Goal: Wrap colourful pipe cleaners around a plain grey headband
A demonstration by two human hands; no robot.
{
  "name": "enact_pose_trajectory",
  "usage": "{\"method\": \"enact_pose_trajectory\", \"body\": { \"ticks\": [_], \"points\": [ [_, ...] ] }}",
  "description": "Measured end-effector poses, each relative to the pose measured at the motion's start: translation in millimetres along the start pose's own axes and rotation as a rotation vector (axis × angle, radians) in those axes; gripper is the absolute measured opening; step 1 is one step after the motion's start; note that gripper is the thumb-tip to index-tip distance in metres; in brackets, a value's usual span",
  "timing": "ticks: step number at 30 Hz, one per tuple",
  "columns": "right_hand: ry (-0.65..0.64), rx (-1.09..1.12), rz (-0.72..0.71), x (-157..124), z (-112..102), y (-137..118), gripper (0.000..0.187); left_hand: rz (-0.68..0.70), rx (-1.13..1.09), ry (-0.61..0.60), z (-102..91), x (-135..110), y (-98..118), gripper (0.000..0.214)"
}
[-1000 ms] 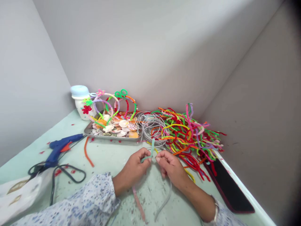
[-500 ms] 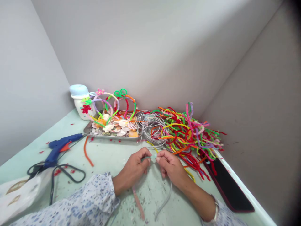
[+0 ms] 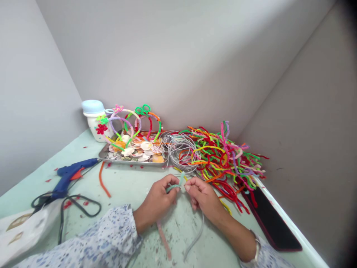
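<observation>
Pinching a teal pipe cleaner (image 3: 178, 182) between both hands, near the middle of the table (image 3: 128, 190) towards its front edge: left hand (image 3: 160, 199) with thumb and fingers clamped on the bent lower part, right hand (image 3: 203, 197) with thumb and forefinger pressed together on it just beside, short free end sticking up between the knuckles. Trailing from under the right hand towards the front edge, a grey headband (image 3: 195, 238); beside it, a pink pipe cleaner (image 3: 164, 240). Heaped at the back right corner, a pile of coloured pipe cleaners (image 3: 223, 156); left of that, bare wire headbands (image 3: 180, 149) and a tray of shells (image 3: 134, 158). Lying towards the left edge, a blue glue gun (image 3: 69, 175).
</observation>
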State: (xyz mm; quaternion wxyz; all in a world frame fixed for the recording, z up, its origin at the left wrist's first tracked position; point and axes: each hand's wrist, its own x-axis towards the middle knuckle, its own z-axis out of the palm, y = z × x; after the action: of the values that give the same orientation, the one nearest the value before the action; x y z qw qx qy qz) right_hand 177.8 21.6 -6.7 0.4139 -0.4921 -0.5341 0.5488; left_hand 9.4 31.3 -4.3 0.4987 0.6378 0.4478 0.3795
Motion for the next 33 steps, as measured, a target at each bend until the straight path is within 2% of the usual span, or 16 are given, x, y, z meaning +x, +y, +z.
{"method": "enact_pose_trajectory", "body": {
  "ticks": [9, 18, 24, 28, 33],
  "points": [
    [-0.01, 0.012, 0.012, -0.4, -0.1, 0.0, 0.018, -0.029, -0.061, -0.002, -0.8, 2.0, -2.0, 0.011],
    [-0.005, -0.011, 0.013, -0.5, 0.3, -0.3, 0.019, -0.076, -0.108, -0.014, -1.1, 0.1, 6.4, 0.013],
    [-0.005, -0.018, -0.014, -1.3, 1.1, 1.6, 0.02, -0.061, -0.107, -0.014, -1.1, 1.7, -0.3, 0.012],
    [-0.01, -0.063, -0.045, -2.3, 0.3, 2.0, 0.019, -0.065, -0.206, -0.066, -2.2, 3.2, -0.1, 0.012],
    [-0.046, -0.136, -0.109, -4.4, -1.8, 2.7, 0.015, -0.136, -0.28, -0.092, -2.5, 4.8, 7.1, 0.028]
  ]
}}
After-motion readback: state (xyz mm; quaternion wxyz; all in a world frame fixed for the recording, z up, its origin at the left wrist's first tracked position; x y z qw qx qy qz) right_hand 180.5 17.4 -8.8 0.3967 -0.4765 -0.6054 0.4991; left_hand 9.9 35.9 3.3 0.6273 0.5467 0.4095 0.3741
